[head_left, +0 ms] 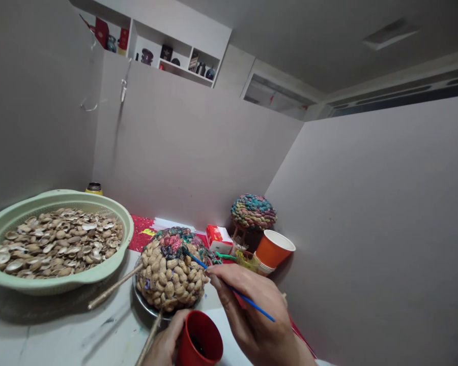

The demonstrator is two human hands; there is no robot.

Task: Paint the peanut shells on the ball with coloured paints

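A dome covered in peanut shells (171,277) rests in a metal bowl (140,301); its top is painted red, dark green and purple, and the lower shells are bare tan. My right hand (252,310) grips a thin blue paintbrush (257,308), whose dark tip touches the dome near the painted patch. At the bottom, my left hand (167,341) holds a red cup (201,340) with dark liquid inside. Wooden sticks (114,288) jut from the dome toward the left and front.
A green basket (127,229) of shells stands left. Behind the dome are a red and white box (219,239), an orange paper cup (273,249) and a multicoloured painted dome (254,211). Grey panels (191,152) enclose the table (41,325).
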